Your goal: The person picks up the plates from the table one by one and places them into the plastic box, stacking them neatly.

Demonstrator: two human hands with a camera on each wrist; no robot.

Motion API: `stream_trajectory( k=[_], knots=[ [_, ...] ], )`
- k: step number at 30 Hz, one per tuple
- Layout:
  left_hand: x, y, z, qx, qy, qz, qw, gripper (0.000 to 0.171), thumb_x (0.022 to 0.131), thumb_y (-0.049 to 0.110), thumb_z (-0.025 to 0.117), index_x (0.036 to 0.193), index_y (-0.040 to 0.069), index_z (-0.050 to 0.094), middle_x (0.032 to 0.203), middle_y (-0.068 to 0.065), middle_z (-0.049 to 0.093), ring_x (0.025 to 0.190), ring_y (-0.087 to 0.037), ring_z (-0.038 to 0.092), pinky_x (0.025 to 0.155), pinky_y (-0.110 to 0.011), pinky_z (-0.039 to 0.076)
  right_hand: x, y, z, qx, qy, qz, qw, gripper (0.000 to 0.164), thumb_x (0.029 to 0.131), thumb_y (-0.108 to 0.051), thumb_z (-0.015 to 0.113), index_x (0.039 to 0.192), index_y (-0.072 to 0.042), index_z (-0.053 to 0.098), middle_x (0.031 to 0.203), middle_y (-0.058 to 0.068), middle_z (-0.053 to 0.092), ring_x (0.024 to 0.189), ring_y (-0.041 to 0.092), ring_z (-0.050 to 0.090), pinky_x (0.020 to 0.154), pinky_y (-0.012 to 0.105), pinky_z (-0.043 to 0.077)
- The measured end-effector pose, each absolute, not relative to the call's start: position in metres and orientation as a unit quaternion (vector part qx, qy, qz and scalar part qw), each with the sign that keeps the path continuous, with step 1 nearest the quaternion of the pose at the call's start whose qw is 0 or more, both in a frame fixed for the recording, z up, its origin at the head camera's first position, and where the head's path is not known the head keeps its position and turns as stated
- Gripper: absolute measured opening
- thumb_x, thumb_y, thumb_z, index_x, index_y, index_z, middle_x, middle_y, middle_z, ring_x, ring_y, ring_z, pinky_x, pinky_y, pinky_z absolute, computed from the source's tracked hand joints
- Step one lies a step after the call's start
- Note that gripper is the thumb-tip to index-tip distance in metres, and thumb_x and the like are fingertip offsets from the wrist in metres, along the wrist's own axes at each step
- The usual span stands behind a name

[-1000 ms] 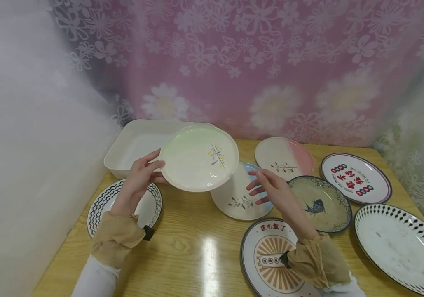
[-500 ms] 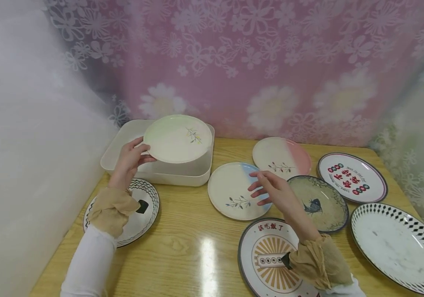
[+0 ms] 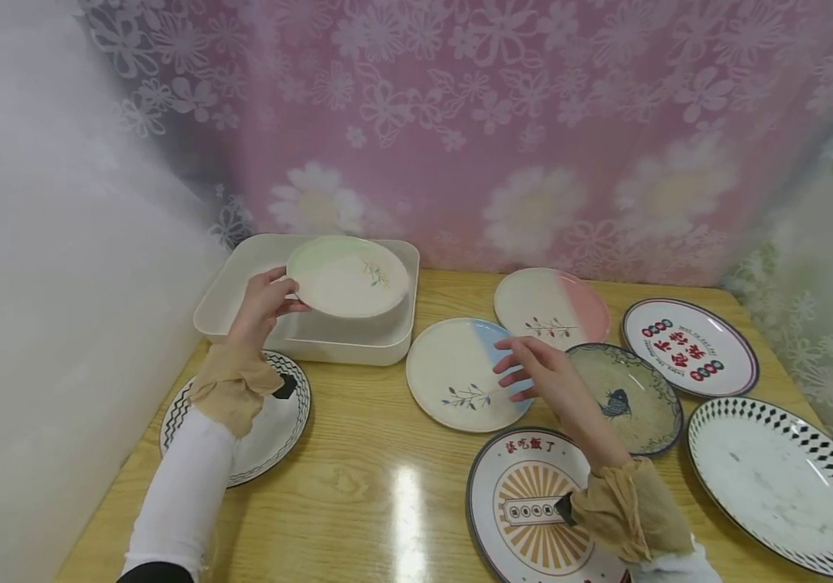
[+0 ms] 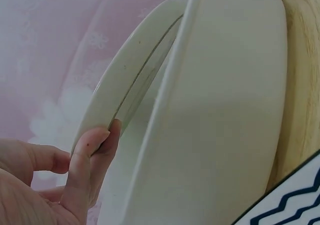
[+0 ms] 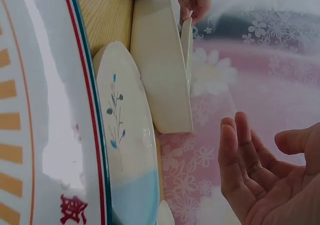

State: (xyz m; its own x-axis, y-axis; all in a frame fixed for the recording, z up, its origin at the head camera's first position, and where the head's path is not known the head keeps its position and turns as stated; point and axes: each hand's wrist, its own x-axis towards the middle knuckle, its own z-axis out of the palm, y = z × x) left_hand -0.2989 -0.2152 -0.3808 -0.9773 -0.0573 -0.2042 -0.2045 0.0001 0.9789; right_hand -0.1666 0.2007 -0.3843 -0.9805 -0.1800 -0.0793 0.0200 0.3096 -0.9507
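My left hand [image 3: 265,301] pinches the left rim of a round cream plate with a pale green edge [image 3: 346,277] and a small yellow-flowered sprig. The plate overlaps the opening of a white rectangular bin [image 3: 343,350] at the back left. In the left wrist view the plate's underside [image 4: 135,70] tilts past the bin's rim, thumb and fingers at its edge. My right hand [image 3: 543,372] hovers with loosely bent fingers over the cream-and-blue plate [image 3: 452,372], holding nothing. The right wrist view shows that hand [image 5: 265,180] with its palm bare.
A zigzag-rimmed plate [image 3: 270,437] lies under my left forearm. Around my right arm are a sunburst plate [image 3: 489,486], a fish plate [image 3: 649,405], a pink-edged plate [image 3: 533,300], a red-lettered plate [image 3: 729,348] and a diamond-rimmed oval platter [image 3: 773,478]. A pink curtain [image 3: 445,162] stands behind.
My left hand has carried the green-edged plate left and over the bin, then slightly lower. My right hand has stayed nearly in place.
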Motion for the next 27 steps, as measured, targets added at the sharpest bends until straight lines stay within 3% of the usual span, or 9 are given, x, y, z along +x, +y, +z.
stream_trajectory(
  k=[12, 18, 27],
  knots=[
    [-0.312, -0.215, -0.393, -0.097, 0.728, 0.673, 0.089, 0.060, 0.099, -0.001, 0.042, 0.157, -0.002, 0.028, 0.130, -0.028, 0.050, 0.056, -0.008, 0.067, 0.061, -0.019, 0.060, -0.169, 0.210, -0.391, -0.034, 0.809, -0.579, 0.088, 0.047, 0.110, -0.035, 0.043, 0.133, 0.003, 0.057, 0.109, 0.019, 0.067, 0.088, 0.019, 0.069, 0.070, 0.032, 0.061],
    [-0.315, -0.213, -0.396, -0.099, 0.737, 0.662, 0.098, 0.061, 0.098, -0.003, 0.043, 0.157, -0.002, 0.028, 0.129, -0.028, 0.051, 0.053, -0.006, 0.064, 0.060, -0.018, 0.059, -0.169, 0.214, -0.393, -0.033, 0.810, -0.578, 0.089, 0.046, 0.110, -0.035, 0.042, 0.133, 0.003, 0.057, 0.109, 0.018, 0.067, 0.088, 0.017, 0.069, 0.070, 0.032, 0.061],
    [-0.321, -0.212, -0.403, -0.087, 0.737, 0.658, 0.127, 0.064, 0.099, -0.002, 0.041, 0.160, 0.000, 0.021, 0.145, -0.037, 0.042, 0.054, -0.005, 0.065, 0.061, -0.019, 0.060, -0.169, 0.217, -0.392, -0.026, 0.809, -0.581, 0.087, 0.047, 0.110, -0.036, 0.042, 0.134, 0.003, 0.057, 0.107, 0.015, 0.068, 0.087, 0.015, 0.069, 0.070, 0.032, 0.062]
  ],
)
